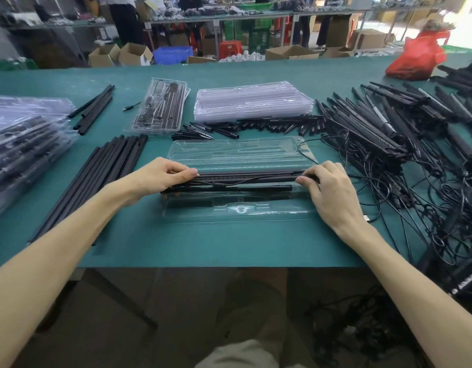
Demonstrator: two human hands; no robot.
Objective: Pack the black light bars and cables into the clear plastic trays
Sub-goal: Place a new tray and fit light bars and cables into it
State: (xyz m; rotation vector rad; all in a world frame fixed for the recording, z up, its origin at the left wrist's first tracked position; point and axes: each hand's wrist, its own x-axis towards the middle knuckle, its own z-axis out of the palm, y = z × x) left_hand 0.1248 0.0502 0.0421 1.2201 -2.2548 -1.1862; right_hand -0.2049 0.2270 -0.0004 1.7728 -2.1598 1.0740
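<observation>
An open clear plastic tray (237,211) lies on the green table in front of me, its lid (237,152) folded back. Black light bars (242,179) with a thin cable (306,155) lie along the tray's middle. My left hand (163,176) pinches the bars' left end with thumb and curled fingers. At the right end, my right hand (327,187) holds the bars with its fingers curled over them. The cable loops off to the right across the lid.
A row of black rods (110,166) lies to the left, packed trays (22,144) further left. A stack of empty trays (253,102) and one filled tray (160,107) sit behind, with small black spikes (256,126). Tangled bars and cables (404,144) fill the right; a red bag (415,59) sits far right.
</observation>
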